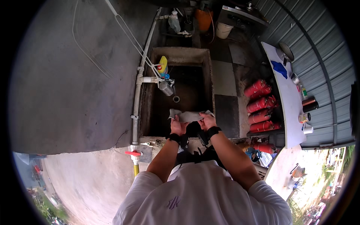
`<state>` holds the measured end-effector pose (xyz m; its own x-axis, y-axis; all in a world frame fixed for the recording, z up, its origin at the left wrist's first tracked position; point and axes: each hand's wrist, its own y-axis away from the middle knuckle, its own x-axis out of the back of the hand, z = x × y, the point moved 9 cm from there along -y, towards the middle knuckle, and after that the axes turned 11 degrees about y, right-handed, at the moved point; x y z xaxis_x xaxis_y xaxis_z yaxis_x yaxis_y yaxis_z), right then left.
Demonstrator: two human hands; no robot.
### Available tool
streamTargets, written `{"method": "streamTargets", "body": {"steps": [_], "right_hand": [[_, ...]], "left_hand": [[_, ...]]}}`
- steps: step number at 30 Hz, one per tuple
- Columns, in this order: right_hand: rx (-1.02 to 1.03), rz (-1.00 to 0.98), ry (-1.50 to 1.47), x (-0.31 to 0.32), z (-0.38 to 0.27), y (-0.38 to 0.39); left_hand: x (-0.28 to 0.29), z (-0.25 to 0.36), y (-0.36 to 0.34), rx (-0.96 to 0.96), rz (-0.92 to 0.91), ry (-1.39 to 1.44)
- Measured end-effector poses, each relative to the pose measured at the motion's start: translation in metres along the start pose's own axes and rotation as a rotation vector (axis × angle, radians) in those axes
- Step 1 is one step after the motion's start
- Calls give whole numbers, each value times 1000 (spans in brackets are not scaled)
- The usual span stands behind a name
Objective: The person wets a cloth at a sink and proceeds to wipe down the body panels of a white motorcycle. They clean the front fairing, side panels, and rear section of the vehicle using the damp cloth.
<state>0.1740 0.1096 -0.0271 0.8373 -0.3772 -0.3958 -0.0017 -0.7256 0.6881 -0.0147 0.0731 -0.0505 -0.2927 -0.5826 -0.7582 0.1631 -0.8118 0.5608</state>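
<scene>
Over the near end of the sink (pixel 212 84), a greyish cloth (pixel 190 117) spans the gap between two bare hands! Left hand (pixel 177 126) grasps it by one end, right hand (pixel 207 121) by the other, fingers bent around the soft, creased fabric. And look at that sink: rough, rectangular, dark inside. On its left side sits a glossy yellow bottle (pixel 162 65) beside a smooth, pale pipe (pixel 138 107). Off to its right, rounded red extinguishers (pixel 259 116) line up before a flat white tabletop (pixel 290 116). Beyond its far end, a round white bucket (pixel 224 31).
</scene>
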Motion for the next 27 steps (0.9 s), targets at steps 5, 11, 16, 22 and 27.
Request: {"method": "streamTargets", "body": {"steps": [5,11,16,22,27], "right_hand": [[194,269,-64,-29,-86,18],[254,259,182,-27,-124,-26],[74,143,151,-71,-142,-107],[-94,93,-66,-81,-148,-143],[-111,37,-142,-71,-163,-181]], "left_hand": [[-26,-9,-83,-90,39,157],[-53,-9,-103,-127,147,224],[-56,12,-175,-117,168,413],[-60,-15,-176,-174,227,652],[-76,-17,-190,-84,238,705]]}}
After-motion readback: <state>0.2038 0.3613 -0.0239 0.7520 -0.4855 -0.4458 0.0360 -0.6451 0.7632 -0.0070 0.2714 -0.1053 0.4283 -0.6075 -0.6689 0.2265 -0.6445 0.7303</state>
